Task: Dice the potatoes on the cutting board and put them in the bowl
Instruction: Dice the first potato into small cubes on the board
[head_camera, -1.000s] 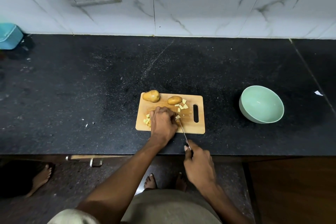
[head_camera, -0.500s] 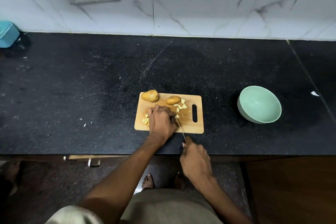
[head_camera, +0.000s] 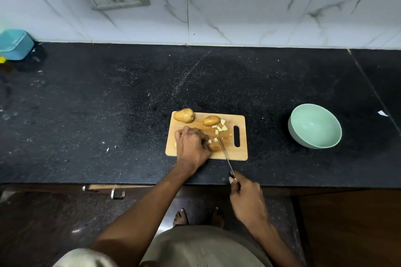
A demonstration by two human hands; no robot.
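Half the potato piece [head_camera: 213, 147] hides under the left hand [head_camera: 191, 147]

Left hand [head_camera: 192, 147] curled down; right hand [head_camera: 247, 199] fisted.

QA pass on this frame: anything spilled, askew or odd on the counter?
Minor: a few pale bits lie on the black counter left of the cutting board, likely stray potato. A white scrap sits right of the empty green bowl. Otherwise nothing stands out.
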